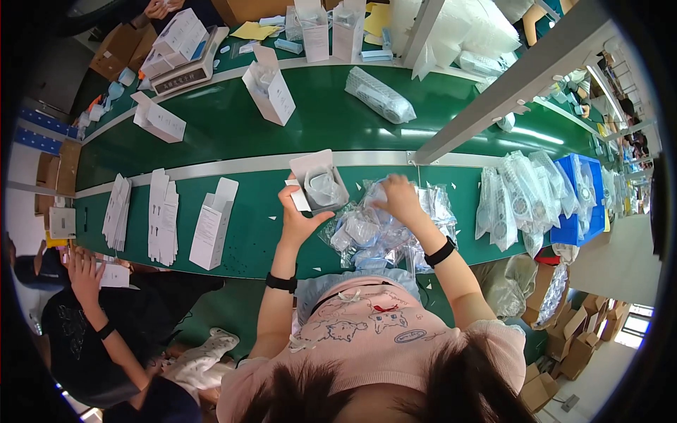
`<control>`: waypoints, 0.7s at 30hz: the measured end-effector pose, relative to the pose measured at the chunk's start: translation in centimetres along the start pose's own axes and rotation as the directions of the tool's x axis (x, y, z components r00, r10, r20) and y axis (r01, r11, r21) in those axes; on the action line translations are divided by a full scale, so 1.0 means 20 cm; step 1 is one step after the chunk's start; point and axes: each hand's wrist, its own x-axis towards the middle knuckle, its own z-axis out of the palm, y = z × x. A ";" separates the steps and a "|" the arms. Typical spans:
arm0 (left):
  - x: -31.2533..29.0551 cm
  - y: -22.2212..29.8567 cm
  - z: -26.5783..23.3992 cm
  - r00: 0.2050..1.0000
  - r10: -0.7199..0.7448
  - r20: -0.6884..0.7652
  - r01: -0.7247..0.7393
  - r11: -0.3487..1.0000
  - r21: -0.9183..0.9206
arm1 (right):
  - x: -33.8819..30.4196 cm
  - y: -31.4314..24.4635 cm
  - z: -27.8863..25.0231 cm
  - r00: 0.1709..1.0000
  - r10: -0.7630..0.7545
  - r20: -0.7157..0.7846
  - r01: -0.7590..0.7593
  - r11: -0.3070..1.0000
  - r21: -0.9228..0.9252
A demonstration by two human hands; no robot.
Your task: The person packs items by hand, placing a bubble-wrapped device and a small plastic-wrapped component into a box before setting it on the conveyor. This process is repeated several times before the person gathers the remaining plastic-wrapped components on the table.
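**Two Hands at the Bench: Open Box and Bagged Parts**

The left hand grips the white box at its near left part, with the thumb on the near side and the fingers along the left side. The box is open at the top, and a clear-wrapped part sits inside. Its location is over the middle of the green bench, just left of the pile of clear bags.

The right hand is at the far side of this pile, fingers bent downward; whether they pinch a bag cannot be told.

Left of the left hand, in order outward, are a white carton with a raised flap and two stacks of flat cartons. Right of the pile, bubble-wrap bags lie against and partly in a blue bin.

Beyond the metal rail, the far green surface bears two open white cartons and, farther right, a bubble-wrapped package.
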 end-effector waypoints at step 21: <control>0.18 0.19 -0.08 0.963 -0.184 -0.194 0.228 0.945 0.235 | 0.01 -0.15 -0.34 0.998 0.061 0.020 -0.063 0.866 0.495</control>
